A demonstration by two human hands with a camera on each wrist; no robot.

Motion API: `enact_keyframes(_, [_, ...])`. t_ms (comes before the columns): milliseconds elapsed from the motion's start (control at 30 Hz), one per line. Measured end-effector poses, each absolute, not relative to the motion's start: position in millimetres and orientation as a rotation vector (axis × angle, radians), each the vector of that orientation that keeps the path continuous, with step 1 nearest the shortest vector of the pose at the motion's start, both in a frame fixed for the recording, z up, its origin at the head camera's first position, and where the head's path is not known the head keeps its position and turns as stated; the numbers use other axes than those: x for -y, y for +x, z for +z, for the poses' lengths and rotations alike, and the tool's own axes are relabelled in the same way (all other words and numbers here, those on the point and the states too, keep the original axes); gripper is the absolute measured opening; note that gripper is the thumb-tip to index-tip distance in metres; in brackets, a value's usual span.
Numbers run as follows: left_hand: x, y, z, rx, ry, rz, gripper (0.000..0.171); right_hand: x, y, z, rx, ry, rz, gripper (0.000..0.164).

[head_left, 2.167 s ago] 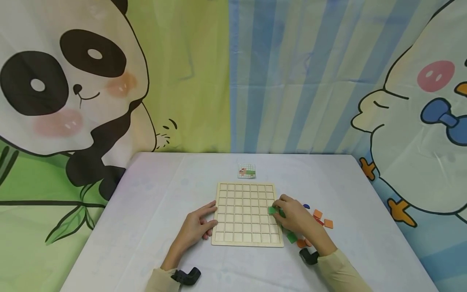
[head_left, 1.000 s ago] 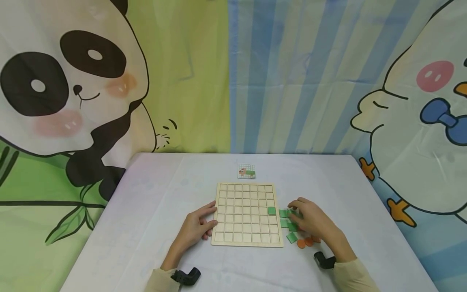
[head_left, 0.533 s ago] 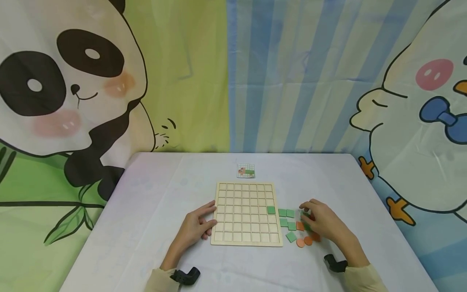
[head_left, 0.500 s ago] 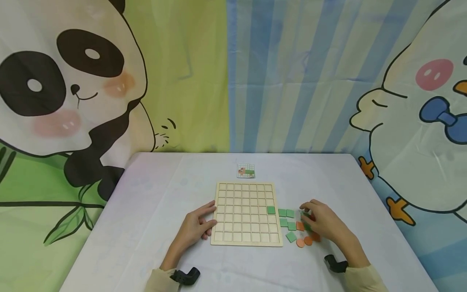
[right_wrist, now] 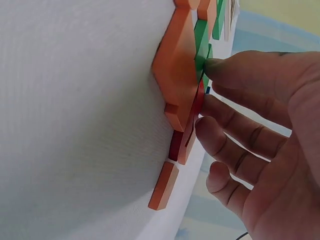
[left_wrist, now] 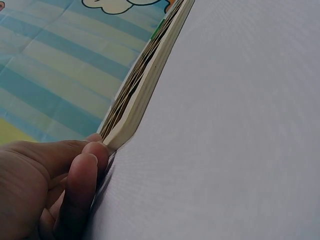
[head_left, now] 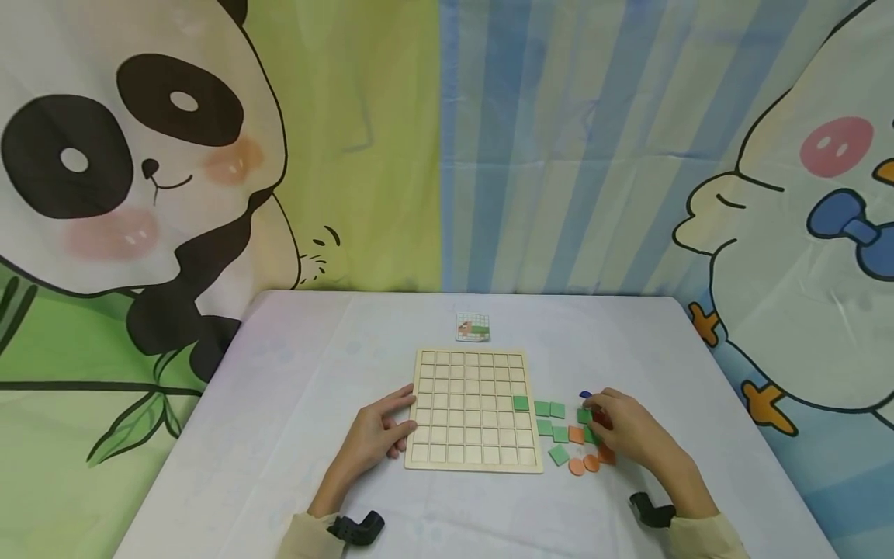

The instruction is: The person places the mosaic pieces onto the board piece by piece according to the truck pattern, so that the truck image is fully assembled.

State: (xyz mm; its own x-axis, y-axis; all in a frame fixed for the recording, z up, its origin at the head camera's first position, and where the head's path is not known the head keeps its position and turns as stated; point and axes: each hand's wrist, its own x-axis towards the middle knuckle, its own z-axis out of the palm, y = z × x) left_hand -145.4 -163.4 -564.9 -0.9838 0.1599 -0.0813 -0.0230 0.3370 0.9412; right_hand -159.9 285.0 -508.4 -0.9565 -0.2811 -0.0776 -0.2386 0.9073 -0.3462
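Note:
A light wooden grid board point(head_left: 464, 419) lies on the table, with one green square tile point(head_left: 520, 403) in a cell of its rightmost column. My left hand point(head_left: 373, 431) rests thumb and fingertips against the board's left edge, also seen as a pale side rail point(left_wrist: 145, 95) in the left wrist view. Right of the board, my right hand point(head_left: 625, 425) is over a cluster of small pieces. In the right wrist view its thumb is at a green tile point(right_wrist: 201, 45) and the fingers, held apart, reach beside a red piece point(right_wrist: 199, 101). The palm hides part of the cluster from above.
Several green tiles point(head_left: 543, 408) lie beside the board's right edge, with an orange square point(head_left: 576, 434) and orange discs point(head_left: 576, 466) nearby. A blue piece point(head_left: 585, 394) sits behind the right fingertips. A small picture card point(head_left: 472, 328) lies beyond the board.
The right hand has left the green tile in the board's cell and moved rightward across the pieces, uncovering green and orange ones. The left hand stays at the board.

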Motion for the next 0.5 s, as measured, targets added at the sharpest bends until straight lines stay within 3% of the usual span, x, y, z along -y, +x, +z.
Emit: enact_keyframes(500, [163.1,-145.0,-563.9,-2.439,0.136,1.715,0.059,-282.5,-166.2,-514.2,-2.968,-0.434,-0.520,0.025])
